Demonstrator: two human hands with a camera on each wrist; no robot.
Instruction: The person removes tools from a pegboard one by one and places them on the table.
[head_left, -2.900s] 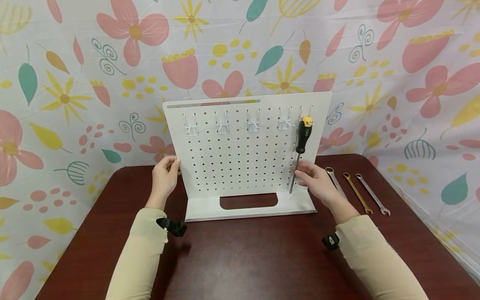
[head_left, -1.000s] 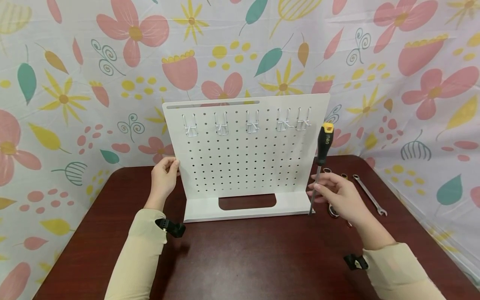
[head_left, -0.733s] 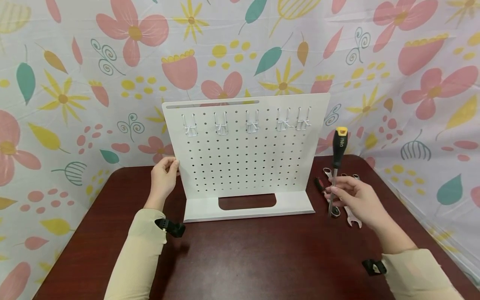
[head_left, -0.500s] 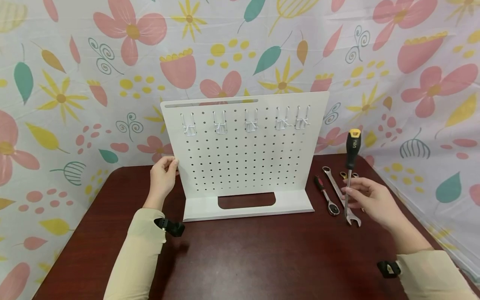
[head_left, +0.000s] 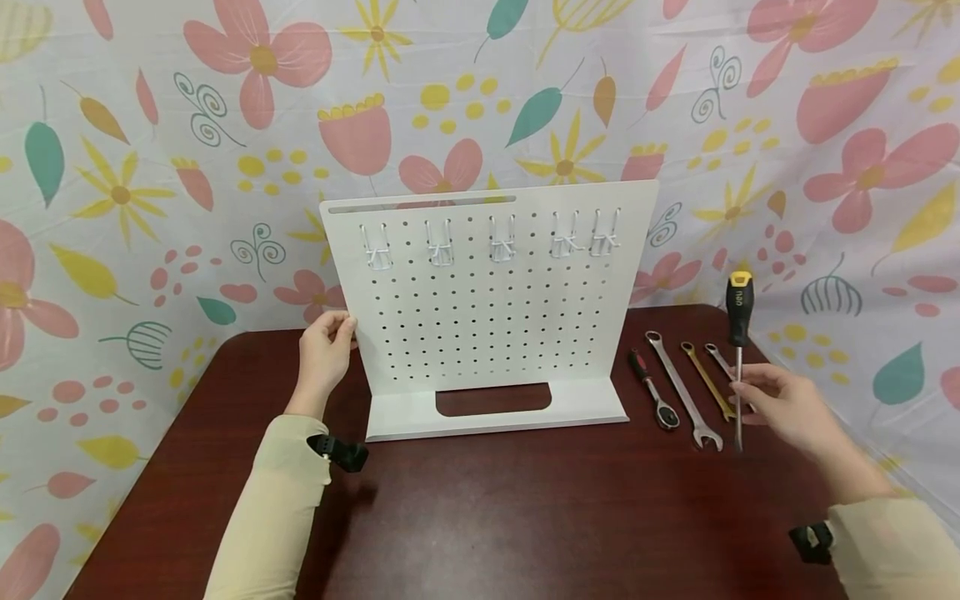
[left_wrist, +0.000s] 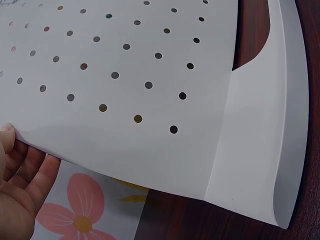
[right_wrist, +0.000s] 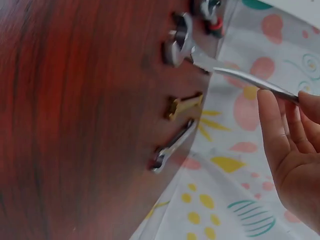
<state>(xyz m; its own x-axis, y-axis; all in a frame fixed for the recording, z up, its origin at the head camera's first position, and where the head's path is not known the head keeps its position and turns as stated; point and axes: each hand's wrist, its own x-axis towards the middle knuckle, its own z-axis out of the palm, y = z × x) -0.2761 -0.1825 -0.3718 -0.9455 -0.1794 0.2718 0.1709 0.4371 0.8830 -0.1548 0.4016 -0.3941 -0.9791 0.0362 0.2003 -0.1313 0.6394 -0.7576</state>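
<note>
In the head view, my left hand (head_left: pixel 324 354) pinches the left edge of a white pegboard (head_left: pixel 487 304) standing upright on the table. The left wrist view shows my thumb on the front face and my fingers behind the edge. To the right of the board, my right hand (head_left: pixel 787 408) pinches the metal shaft of a screwdriver (head_left: pixel 739 321) between thumb and fingers. Its black handle with a yellow end points up and its blade points down. In the right wrist view, the screwdriver shaft (right_wrist: pixel 250 78) runs out from my fingertips; its handle is outside that view.
Several white wire hooks (head_left: pixel 502 242) line the board's top. Right of the board lie a ratchet wrench (head_left: pixel 652 387) with a red-and-black handle, a large silver wrench (head_left: pixel 678 387), a gold wrench (head_left: pixel 707 377) and a smaller silver wrench (head_left: pixel 718 358). A floral cloth (head_left: pixel 450 100) hangs behind.
My right hand has carried the screwdriver off the board's rightmost hook and away to the right, past the ratchet and wrenches. My left hand has stayed at the board's left edge.
</note>
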